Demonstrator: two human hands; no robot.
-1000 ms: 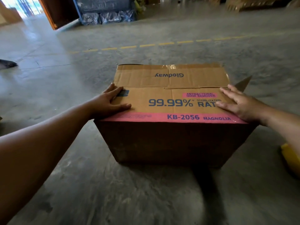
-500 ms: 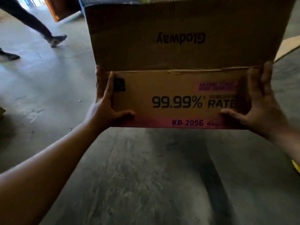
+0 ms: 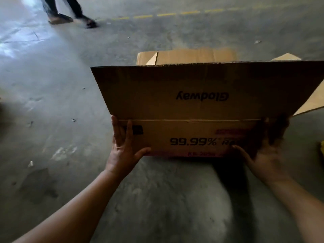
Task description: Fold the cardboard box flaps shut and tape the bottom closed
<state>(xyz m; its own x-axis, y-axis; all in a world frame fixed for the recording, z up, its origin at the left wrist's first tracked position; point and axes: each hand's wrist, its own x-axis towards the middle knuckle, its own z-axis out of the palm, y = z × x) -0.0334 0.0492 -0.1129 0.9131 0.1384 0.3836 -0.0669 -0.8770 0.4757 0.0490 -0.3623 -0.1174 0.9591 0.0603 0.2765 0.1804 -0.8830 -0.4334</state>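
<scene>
I hold a brown cardboard box off the concrete floor, tilted with a printed face toward me. The print reads "Glodway", upside down, and "99.99%". My left hand grips the box's lower left corner, thumb on the near face and fingers up the left edge. On the lower right corner my right hand holds on the same way, partly in shadow. Beyond the top edge, light brown flaps stick out on the far side, and another flap shows at the right. No tape is in view.
A person's legs and sandalled feet walk across the floor at the upper left. A dashed yellow line runs along the floor at the back. A yellow object sits at the right edge. Small scraps dot the floor at left.
The box was resting on the floor with both hands flat on top; it is now lifted and tipped toward me, then lowered and shifted right. A walking person has come into view.
</scene>
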